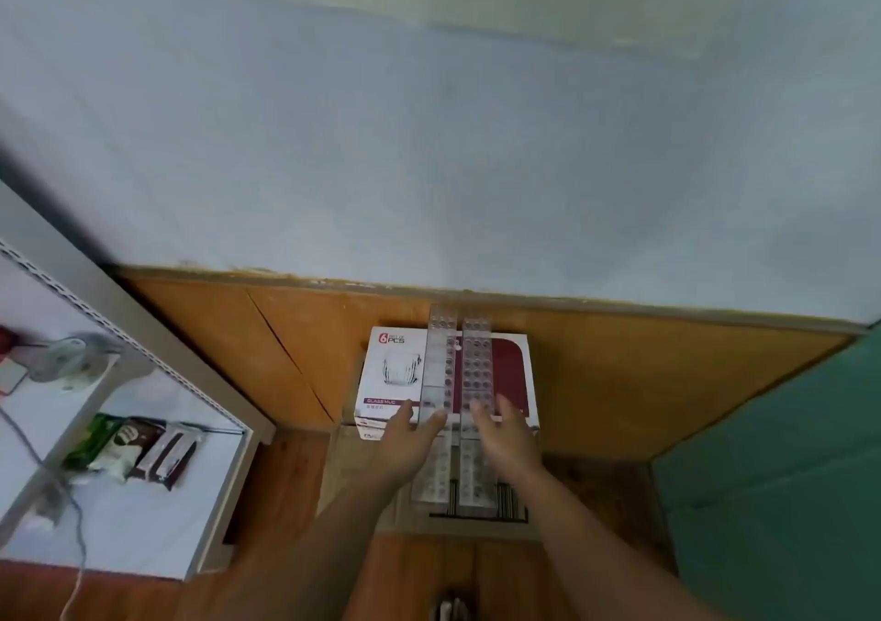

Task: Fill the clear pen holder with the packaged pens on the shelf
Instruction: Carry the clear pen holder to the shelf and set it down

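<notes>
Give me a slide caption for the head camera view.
Left hand and right hand touch two clear pen holders lying across a glass mug box.

The left hand (411,437) and right hand (506,435) are bare, as are both forearms (333,539). At the bottom edge a foot (448,610) shows, blurred, in dark footwear.
</notes>
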